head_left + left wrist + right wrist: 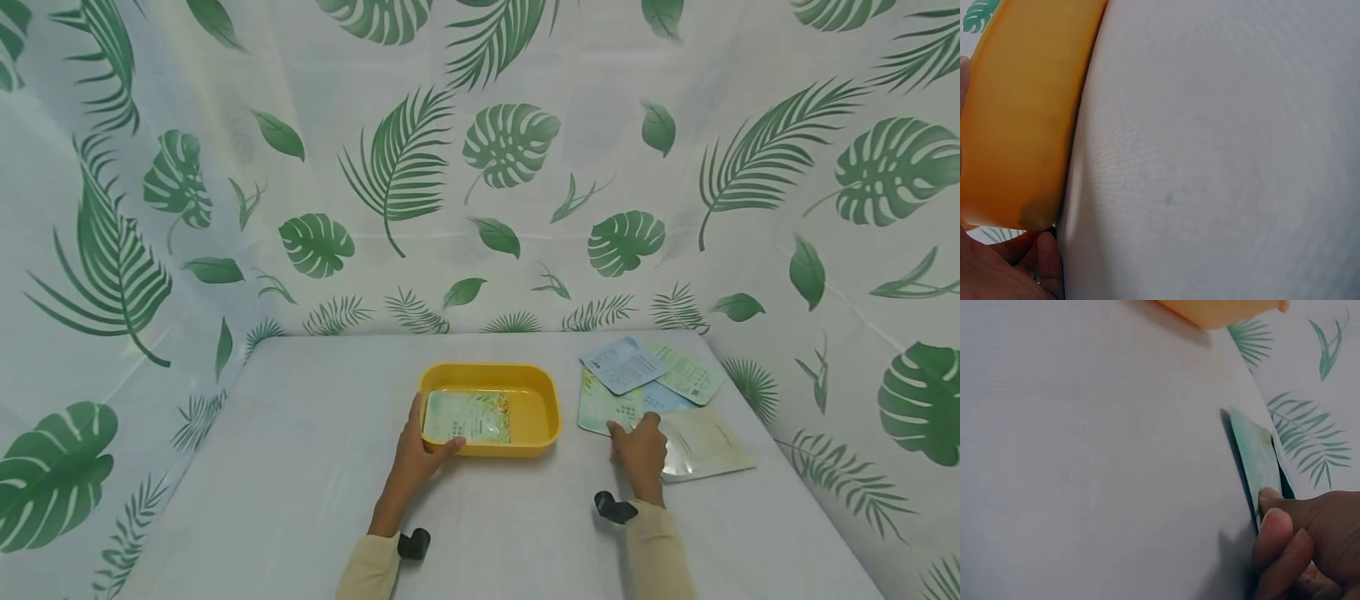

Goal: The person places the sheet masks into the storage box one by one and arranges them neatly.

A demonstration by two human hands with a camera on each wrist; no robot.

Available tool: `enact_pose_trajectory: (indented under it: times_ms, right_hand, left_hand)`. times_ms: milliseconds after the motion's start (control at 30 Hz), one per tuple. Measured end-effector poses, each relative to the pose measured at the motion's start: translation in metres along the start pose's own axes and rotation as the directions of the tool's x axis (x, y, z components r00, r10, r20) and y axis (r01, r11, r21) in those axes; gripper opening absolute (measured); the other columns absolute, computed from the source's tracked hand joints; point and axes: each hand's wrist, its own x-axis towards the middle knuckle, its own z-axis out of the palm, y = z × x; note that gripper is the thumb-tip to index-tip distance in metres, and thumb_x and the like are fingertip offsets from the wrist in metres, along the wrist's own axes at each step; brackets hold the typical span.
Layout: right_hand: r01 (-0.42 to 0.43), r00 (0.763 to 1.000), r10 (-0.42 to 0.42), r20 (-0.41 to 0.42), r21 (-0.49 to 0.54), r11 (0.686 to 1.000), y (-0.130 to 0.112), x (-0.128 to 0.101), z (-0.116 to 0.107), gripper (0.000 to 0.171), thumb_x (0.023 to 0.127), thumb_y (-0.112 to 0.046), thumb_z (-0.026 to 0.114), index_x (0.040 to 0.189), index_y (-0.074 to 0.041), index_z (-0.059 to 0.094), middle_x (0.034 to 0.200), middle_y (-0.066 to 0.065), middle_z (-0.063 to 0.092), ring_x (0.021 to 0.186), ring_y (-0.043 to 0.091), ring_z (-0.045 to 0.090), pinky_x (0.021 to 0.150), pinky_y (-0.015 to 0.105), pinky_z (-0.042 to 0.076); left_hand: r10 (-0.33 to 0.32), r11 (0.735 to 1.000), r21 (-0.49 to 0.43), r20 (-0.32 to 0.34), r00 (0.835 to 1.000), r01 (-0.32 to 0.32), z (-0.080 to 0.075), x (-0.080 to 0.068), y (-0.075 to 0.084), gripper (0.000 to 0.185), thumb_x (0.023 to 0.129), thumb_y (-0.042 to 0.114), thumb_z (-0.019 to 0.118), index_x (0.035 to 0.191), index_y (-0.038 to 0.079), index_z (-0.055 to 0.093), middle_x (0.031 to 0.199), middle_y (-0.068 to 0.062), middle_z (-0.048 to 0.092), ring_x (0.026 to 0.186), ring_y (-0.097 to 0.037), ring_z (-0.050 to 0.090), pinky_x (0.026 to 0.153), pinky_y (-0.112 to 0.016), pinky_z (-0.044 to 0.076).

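Flat pale-green foil sachets (609, 406) lie fanned in a loose pile near the right edge of the white cloth-covered table (300, 467), toward its far right corner. The nearest-left sachet of the pile, a rectangle printed with small text, lies flat with its long axis running roughly from the near edge toward the far edge, tilted slightly. The right hand (640, 450) rests on its near end: the fingers (1272, 528) are bent and pinch or press the sachet's corner, the thumb side against the edge; the right wrist view shows the fingertips on the green sheet, though whether the corner is lifted off the cloth cannot be told. Beside it lie a light-blue rounded-corner sachet (622, 364) on top toward the far side, a green-printed sachet (690, 372) to its right, and a silvery cream sachet (705, 444) closest to the near edge, partly under the hand.

Left of the pile, near the middle of the table, sits a yellow rectangular plastic tray (542, 408) with rounded corners, its long axis parallel to the near edge. One green sachet with a floral print (467, 417) lies flat inside it, in the left half. The left hand (417, 454) grips the tray's near-left corner, thumb curled over the rim and fingers along the outer wall.

A leaf-patterned white curtain (480, 167) surrounds the table.
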Motion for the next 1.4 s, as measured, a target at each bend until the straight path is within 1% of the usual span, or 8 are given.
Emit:
enact_pose_trajectory:
  times_ms: [300,433,567,667,900,1133,1233,1400]
  right_hand:
    - [-0.044,0.997,0.045,0.070,-0.020,0.999,-0.004,0.011,-0.016,0.075,0.087,-0.032,0.069,0.131,0.015,0.033,0.113,0.035,0.053,0.097,0.043,0.054,0.085,0.059,0.045]
    - [-0.075,0.995,0.074,0.060,0.019,0.997,-0.003,0.014,-0.018,0.060,0.084,-0.030,0.073,0.114,0.014,0.048,0.084,0.020,0.064,0.091,0.039,0.056,0.079,0.054,0.045]
    - [-0.080,0.994,0.075,0.081,0.062,0.995,-0.002,0.015,-0.020,0.056,0.085,-0.028,0.070,0.118,0.015,0.054,0.054,-0.001,0.062,0.098,0.040,0.059,0.087,0.057,0.044]
    - [-0.086,0.994,0.080,0.079,0.073,0.994,-0.002,0.016,-0.021,0.056,0.087,-0.026,0.067,0.125,0.014,0.054,0.052,-0.004,0.060,0.101,0.039,0.059,0.091,0.059,0.043]
    - [-0.127,0.991,0.126,0.044,0.019,0.992,-0.003,0.017,-0.016,0.030,0.088,-0.025,0.063,0.090,0.005,0.068,0.058,0.002,0.059,0.077,0.028,0.056,0.067,0.040,0.043]
    - [0.027,0.991,-0.019,0.133,-0.058,0.998,-0.002,0.016,-0.018,0.031,0.091,-0.026,0.054,0.071,-0.004,0.062,0.058,0.001,0.057,0.063,0.019,0.053,0.055,0.029,0.038]
    - [0.068,0.993,-0.064,0.101,-0.045,0.997,-0.002,0.014,-0.014,0.032,0.093,-0.026,0.049,0.079,-0.001,0.062,0.059,0.000,0.057,0.060,0.017,0.053,0.054,0.027,0.037]
    - [0.014,1.000,-0.010,-0.028,0.147,0.989,0.000,0.010,-0.005,0.043,0.101,-0.018,0.038,0.120,0.015,0.055,0.071,0.016,0.072,0.056,0.020,0.066,0.053,0.024,0.044]
  left_hand:
    - [0.005,1.000,-0.017,0.006,1.000,-0.005,-0.002,0.000,0.002,0.112,0.079,0.045,0.079,0.159,0.018,0.005,0.161,-0.014,0.024,0.146,-0.035,0.028,0.117,-0.059,0.023]
    - [0.002,1.000,-0.014,0.009,1.000,-0.002,-0.002,-0.002,0.002,0.113,0.078,0.044,0.080,0.158,0.018,0.005,0.161,-0.014,0.024,0.146,-0.035,0.028,0.117,-0.059,0.023]
    - [-0.004,1.000,-0.015,0.005,1.000,0.004,-0.001,-0.004,-0.001,0.113,0.078,0.044,0.080,0.159,0.018,0.005,0.161,-0.014,0.023,0.146,-0.035,0.027,0.117,-0.059,0.023]
    - [-0.006,1.000,-0.010,0.004,1.000,0.006,-0.001,-0.003,-0.001,0.113,0.078,0.046,0.080,0.159,0.019,0.005,0.161,-0.012,0.024,0.147,-0.033,0.028,0.118,-0.057,0.023]
    - [0.013,1.000,-0.019,0.020,1.000,-0.013,-0.003,0.000,0.001,0.113,0.079,0.045,0.079,0.158,0.017,0.004,0.161,-0.014,0.023,0.147,-0.034,0.026,0.118,-0.057,0.022]
    - [0.009,1.000,-0.013,0.016,1.000,-0.009,-0.003,0.001,-0.001,0.113,0.079,0.045,0.079,0.158,0.017,0.004,0.162,-0.014,0.023,0.148,-0.035,0.025,0.118,-0.058,0.022]
    - [0.012,1.000,-0.014,0.009,1.000,-0.012,-0.003,0.002,-0.001,0.113,0.079,0.044,0.080,0.158,0.017,0.005,0.161,-0.014,0.023,0.147,-0.035,0.026,0.118,-0.058,0.023]
    - [0.029,0.999,-0.023,0.009,1.000,-0.029,-0.002,0.002,-0.003,0.113,0.079,0.045,0.079,0.158,0.015,0.005,0.161,-0.016,0.023,0.146,-0.036,0.027,0.117,-0.058,0.023]
